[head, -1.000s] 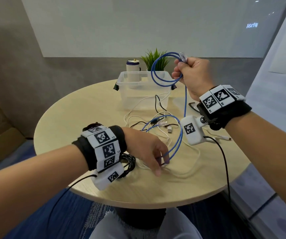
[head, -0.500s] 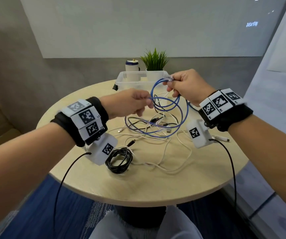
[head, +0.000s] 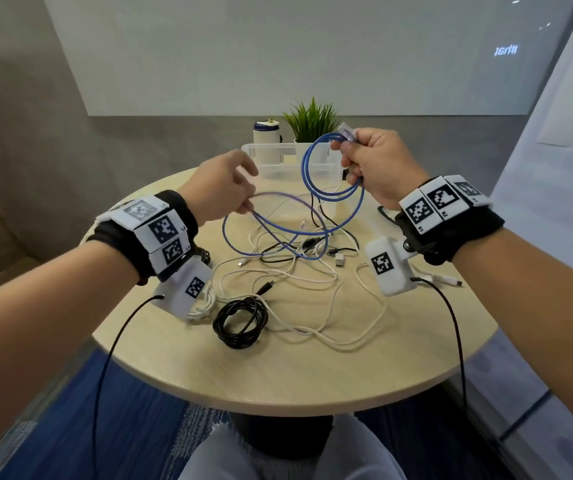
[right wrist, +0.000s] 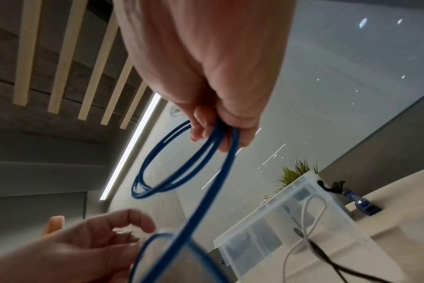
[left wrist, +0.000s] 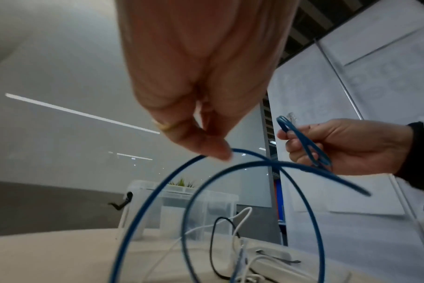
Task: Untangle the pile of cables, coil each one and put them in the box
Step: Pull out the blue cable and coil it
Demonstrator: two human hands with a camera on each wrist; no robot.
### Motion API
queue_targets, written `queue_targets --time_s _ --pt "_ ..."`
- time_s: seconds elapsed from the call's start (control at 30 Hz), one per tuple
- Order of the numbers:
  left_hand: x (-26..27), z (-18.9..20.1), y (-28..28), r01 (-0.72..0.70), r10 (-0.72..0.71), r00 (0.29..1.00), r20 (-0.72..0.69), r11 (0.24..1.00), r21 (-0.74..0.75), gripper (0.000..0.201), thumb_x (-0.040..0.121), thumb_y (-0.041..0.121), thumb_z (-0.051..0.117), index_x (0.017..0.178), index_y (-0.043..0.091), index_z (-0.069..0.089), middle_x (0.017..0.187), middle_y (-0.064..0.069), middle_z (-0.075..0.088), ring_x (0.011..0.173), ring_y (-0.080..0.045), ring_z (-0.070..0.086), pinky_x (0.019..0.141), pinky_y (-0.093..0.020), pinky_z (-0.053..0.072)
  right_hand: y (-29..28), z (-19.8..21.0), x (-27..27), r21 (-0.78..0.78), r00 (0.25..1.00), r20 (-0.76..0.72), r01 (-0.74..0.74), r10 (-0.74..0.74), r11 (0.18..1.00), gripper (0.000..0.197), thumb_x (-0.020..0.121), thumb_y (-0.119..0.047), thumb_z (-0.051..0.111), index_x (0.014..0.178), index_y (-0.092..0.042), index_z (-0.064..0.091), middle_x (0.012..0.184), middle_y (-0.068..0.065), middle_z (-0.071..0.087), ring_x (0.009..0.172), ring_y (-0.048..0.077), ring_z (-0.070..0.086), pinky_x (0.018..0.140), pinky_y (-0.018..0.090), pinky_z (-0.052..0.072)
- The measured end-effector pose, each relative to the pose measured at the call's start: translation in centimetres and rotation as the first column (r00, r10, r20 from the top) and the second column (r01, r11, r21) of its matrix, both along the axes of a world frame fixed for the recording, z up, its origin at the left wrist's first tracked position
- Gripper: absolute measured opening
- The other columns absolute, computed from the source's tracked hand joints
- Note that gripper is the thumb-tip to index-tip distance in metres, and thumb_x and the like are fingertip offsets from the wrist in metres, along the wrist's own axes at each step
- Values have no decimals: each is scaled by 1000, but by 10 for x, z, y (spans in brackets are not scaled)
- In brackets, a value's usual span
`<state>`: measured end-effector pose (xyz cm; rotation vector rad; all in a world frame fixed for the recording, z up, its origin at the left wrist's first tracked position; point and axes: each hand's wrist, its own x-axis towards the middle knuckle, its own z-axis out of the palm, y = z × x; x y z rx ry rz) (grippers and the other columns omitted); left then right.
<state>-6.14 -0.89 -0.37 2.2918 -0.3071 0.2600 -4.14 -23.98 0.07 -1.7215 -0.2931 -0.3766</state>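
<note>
Two hands, one blue cable lifted from the pile

Nearest us on the round tabletop (head: 278, 382) lies one black cable (head: 240, 322), already wound into a tight coil and sitting alone. Just behind it sprawls the tangle (head: 299, 271): we count at least two white leads and one or two thin black ones, looped over each other; an exact count is beyond us.

Above the tangle we hold one blue cable (head: 312, 233) in both hands. Our left hand (head: 221, 188) pinches a single strand between thumb and fingertips, the grip narrow, with a large loose loop sagging onto the pile. Our right hand (head: 377, 168) is closed round the gathered part: two finished loops hang from its grip, and one clear plug sticks up above the knuckles. Each wrist wears one band of square markers.

Farther back stands one clear plastic box (head: 278, 164) near the far edge; no coil shows in it. Beyond it are one small green plant (head: 311, 119) and one white canister (head: 266, 135).
</note>
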Motion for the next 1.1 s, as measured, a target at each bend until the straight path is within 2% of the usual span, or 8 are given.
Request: queue_targets --time_s 0.07,0.17,0.33,0.57,0.67,0.8,0.9,1.1 --pt "-7 -4 -5 183 -186 981 -49 981 -69 18 87 4 59 88 21 56 96 -10 62 88 -27 67 87 -43 52 5 1 1 22 1000 7 9 -9 1000 22 98 -5 45 86 -13 63 68 4 50 40 3 36 49 24 38" --pt "-18 -3 -9 393 -356 908 -220 906 157 12 80 31 63 90 27 66 123 -7 61 112 -23 55 102 -38 39 7 5 3 69 999 22 38 -40 997 21 98 -4 45 91 -14 62 82 7 58 39 2 37 50 24 37" --pt "-13 4 -5 288 -256 957 -135 794 536 13 83 39 68 83 26 70 135 4 48 114 -14 52 93 -26 37 1 7 4 26 998 28 62 -62 998 19 97 -4 45 102 -9 62 78 2 59 43 3 38 47 21 36" --pt "-7 16 -3 32 -132 961 244 927 375 16 83 29 70 99 28 73 103 1 41 96 -13 41 87 -21 33 -1 0 0 -115 999 29 -28 32 993 25 97 -5 47 84 -15 66 65 1 53 45 5 38 48 23 34" --pt "-8 19 -6 49 -112 979 172 941 333 17 89 24 63 103 20 72 72 10 55 63 -3 53 62 -12 39 3 1 -3 -147 994 45 -88 95 985 25 96 -5 49 85 -17 67 66 0 55 46 7 38 49 22 36" --pt "-6 16 -9 136 -136 991 -11 990 -39 25 92 5 49 108 7 68 82 -6 68 67 -7 64 70 -18 55 11 2 -7 -229 988 46 -132 146 965 22 96 -5 50 86 -16 67 70 3 58 49 7 48 51 19 42" --pt "-10 15 -14 200 -220 974 -48 942 -269 24 96 13 52 104 -2 67 89 -16 67 73 -16 64 75 -24 57 19 -1 -10 -247 981 5 -185 192 951 21 96 -2 50 86 -11 66 70 5 61 54 7 59 54 20 49" --pt "-10 5 -16 241 -245 969 -28 965 -100 24 86 10 66 107 13 53 81 -10 72 69 -19 65 71 -32 56 34 -11 -14 -259 972 -88 -236 220 937 14 95 -2 52 98 -2 65 88 12 67 75 12 69 70 28 60"
